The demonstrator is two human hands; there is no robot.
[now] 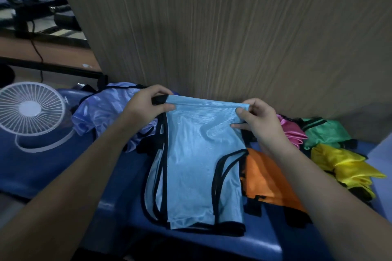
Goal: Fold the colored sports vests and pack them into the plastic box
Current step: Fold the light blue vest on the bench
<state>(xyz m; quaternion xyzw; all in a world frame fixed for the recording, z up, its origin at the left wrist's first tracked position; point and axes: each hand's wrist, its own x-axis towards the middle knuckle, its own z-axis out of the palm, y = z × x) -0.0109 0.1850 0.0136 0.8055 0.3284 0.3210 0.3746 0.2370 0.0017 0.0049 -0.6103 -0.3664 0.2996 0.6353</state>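
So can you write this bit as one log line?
step: folding | left hand: pinches light blue vest | right hand: pinches it | box: unseen

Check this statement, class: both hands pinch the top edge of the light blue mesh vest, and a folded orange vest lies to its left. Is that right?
Not quite. In the head view the left hand and right hand do pinch the top edge of the light blue mesh vest, but the orange vest lies to its right, not left.
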